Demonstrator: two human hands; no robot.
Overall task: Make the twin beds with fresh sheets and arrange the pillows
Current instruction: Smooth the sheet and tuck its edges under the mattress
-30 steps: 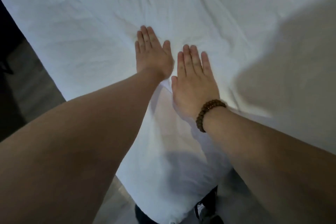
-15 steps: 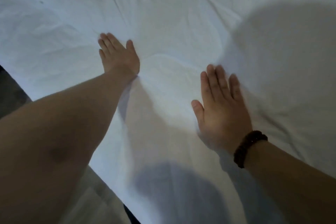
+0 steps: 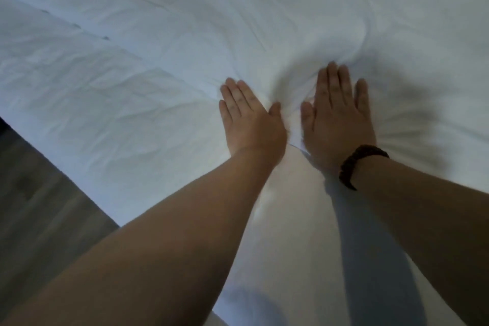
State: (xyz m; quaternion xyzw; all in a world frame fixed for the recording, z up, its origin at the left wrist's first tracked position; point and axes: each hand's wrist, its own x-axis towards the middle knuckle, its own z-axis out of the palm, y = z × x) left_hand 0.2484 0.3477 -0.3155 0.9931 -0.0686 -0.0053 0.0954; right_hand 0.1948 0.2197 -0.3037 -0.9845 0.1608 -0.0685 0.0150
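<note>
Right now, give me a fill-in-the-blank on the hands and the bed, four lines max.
The left hand and right hand press the sheet with fingers ____, not curled.
The bracelet is on the ____ wrist.
The sheet's colour is ____.
The floor shows at the lower ____ corner of the view.
Missing words: straight; right; white; left.

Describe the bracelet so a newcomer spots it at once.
A white sheet fills the view, with two hands pressed flat on it. The bracelet circles the wrist of the right hand. It is dark and beaded; the left hand wears none.
</note>
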